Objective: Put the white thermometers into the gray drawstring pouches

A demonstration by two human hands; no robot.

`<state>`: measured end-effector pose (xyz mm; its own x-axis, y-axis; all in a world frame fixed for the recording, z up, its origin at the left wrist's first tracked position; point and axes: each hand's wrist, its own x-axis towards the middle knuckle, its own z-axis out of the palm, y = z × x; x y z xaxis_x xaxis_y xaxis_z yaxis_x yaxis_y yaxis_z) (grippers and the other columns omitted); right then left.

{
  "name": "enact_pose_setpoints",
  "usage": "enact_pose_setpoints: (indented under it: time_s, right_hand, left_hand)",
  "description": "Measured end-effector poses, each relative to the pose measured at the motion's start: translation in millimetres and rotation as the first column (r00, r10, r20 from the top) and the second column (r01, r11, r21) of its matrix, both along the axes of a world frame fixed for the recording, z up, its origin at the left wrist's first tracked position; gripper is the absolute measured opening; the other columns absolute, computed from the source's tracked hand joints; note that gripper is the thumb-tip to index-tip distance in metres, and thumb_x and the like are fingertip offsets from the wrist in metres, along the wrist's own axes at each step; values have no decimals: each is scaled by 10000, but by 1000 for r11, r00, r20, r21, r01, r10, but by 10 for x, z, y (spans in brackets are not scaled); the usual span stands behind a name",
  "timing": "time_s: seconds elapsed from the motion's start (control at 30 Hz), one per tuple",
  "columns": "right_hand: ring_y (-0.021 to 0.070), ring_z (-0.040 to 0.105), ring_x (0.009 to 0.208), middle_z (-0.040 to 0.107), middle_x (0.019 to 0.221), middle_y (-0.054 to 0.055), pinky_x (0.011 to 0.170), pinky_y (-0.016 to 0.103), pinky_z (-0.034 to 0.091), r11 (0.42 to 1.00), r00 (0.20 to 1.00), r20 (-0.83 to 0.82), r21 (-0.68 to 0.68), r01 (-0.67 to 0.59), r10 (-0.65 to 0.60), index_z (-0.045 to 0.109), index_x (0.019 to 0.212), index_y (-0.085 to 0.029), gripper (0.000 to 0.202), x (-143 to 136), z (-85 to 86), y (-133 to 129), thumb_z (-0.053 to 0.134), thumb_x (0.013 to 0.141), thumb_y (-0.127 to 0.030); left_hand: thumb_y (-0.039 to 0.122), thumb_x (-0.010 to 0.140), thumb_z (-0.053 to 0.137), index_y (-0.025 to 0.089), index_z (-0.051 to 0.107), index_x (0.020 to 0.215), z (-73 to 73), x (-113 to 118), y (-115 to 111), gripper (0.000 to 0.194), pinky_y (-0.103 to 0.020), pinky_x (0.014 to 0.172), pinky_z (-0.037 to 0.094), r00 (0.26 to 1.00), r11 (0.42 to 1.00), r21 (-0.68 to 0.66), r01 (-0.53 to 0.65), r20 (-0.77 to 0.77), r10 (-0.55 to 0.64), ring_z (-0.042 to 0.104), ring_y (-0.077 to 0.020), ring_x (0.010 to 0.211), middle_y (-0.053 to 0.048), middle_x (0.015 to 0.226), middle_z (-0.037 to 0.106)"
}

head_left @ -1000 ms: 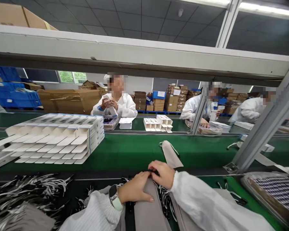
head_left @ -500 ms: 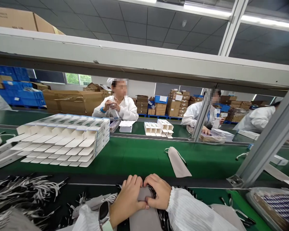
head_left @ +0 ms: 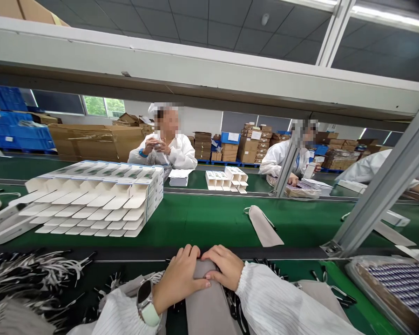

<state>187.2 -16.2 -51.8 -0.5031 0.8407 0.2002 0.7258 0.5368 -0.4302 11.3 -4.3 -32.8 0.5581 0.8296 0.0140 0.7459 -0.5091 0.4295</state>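
Note:
A grey drawstring pouch (head_left: 208, 309) lies lengthwise in front of me, perhaps on top of a stack. My left hand (head_left: 179, 277) is closed around the left side of its far end, the thumb lying across the cloth. From the right, my right hand (head_left: 226, 268) curls its fingers over the same end. Both thumb tips nearly meet on the pouch. Black cord ends (head_left: 234, 304) stick out along its right side. More grey pouches (head_left: 316, 298) with cords lie beyond my right sleeve. What my fingertips press on behind the far edge is hidden.
White open-ended boxes (head_left: 97, 186) are stacked on the green belt (head_left: 195, 223) at left. A single pouch (head_left: 263, 225) lies on the belt. A slanted metal post (head_left: 380, 186) stands at right, near a bagged tray (head_left: 398, 288). Co-workers (head_left: 176, 151) sit across the belt.
My view has shifted slightly. Both hands stay at the pouch's far end, with my right fingers now reaching a little further over its edge. The pouch on the belt has shifted slightly in view.

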Motion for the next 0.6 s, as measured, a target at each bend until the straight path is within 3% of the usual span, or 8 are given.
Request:
enact_pose_setpoints:
  time_s: [0.17, 0.27, 0.33, 0.43, 0.6]
  right_hand:
    - [183, 433, 863, 476, 906, 29, 736, 303, 364, 998, 998, 20, -22, 66, -66, 459, 1011, -227, 288, 63, -25, 28, 503, 746, -333]
    - [178, 430, 848, 470, 895, 27, 728, 299, 363, 995, 995, 20, 0, 97, -97, 459, 997, -223, 271, 86, -42, 39, 495, 746, -318]
    - [180, 430, 849, 476, 901, 30, 736, 302, 362, 996, 996, 8, 31, 89, -89, 462, 990, -216, 281, 88, -63, 52, 505, 738, -332]
    - [181, 435, 829, 496, 881, 33, 727, 304, 367, 996, 996, -13, 30, 89, -89, 476, 946, -193, 294, 90, -103, 87, 544, 705, -346]
    - [171, 441, 793, 516, 842, 22, 691, 290, 370, 993, 990, -74, -38, 114, -117, 469, 877, -182, 269, 104, -137, 126, 573, 675, -327]
  left_hand:
    - [150, 612, 525, 215, 425, 1058, 151, -222, 82, 461, -335, 723, 371, 983, 984, -178, 12, -180, -45, 455, -254, 916, -51, 944, 452]
    - [24, 648, 410, 186, 463, 1057, 186, -223, 62, 444, -343, 692, 382, 948, 995, -76, -71, -316, 44, 472, -260, 910, -97, 991, 468]
    - [6, 709, 311, 166, 464, 1070, 138, -136, 9, 424, -366, 718, 371, 957, 994, 98, -55, -280, 81, 436, -262, 967, -122, 1071, 448]
    - [88, 808, 241, 179, 401, 1148, -19, 41, -98, 387, -379, 816, 323, 994, 957, 288, 48, -105, -19, 382, -239, 1027, -103, 1119, 443]
    - [236, 851, 269, 215, 397, 1152, -230, 143, -163, 328, -355, 855, 305, 997, 968, 244, 58, 27, -66, 376, -214, 1027, -70, 1120, 445]
